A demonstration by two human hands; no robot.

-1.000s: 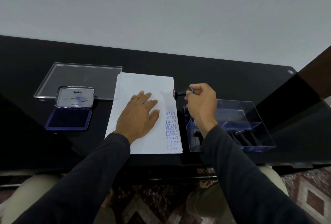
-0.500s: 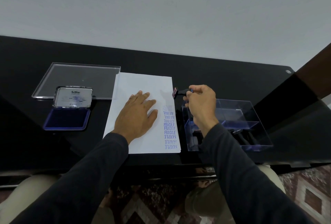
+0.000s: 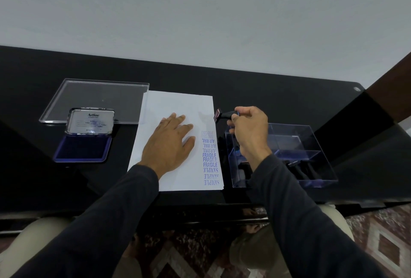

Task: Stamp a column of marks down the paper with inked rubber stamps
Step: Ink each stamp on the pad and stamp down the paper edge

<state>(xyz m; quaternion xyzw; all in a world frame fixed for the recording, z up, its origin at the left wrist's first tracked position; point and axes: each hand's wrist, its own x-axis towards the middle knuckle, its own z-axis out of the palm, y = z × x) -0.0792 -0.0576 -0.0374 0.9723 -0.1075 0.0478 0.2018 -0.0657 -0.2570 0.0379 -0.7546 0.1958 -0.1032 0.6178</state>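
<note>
Dark sleeves are seen nearest, one arm to each side of the paper point(image 3: 178, 108). The sheet is pinned by the left hand point(image 3: 171, 142), fingers flat and spread, just left of the column of marks point(image 3: 210, 157) — SAMPLE nearest, then FRAGILE, then AIR MAIL, with a faint mark farthest. Beside the sheet's right edge sits the clear tray point(image 3: 311, 135), with more stamps inside. Above its near-left corner the right hand point(image 3: 250, 131) is curled round the handle of the stamp point(image 3: 223, 115), which is held sideways, face turned left and clear of the sheet, just beyond its right edge and past the faint mark. Farther left, the ink pad point(image 3: 83, 148) lies open, its lid propped on the clear cover point(image 3: 100, 95).

Judged step: re-inking is called for — the pad is well apart, across the pinning hand. For a clean print the face should be pressed level and lifted straight.
</note>
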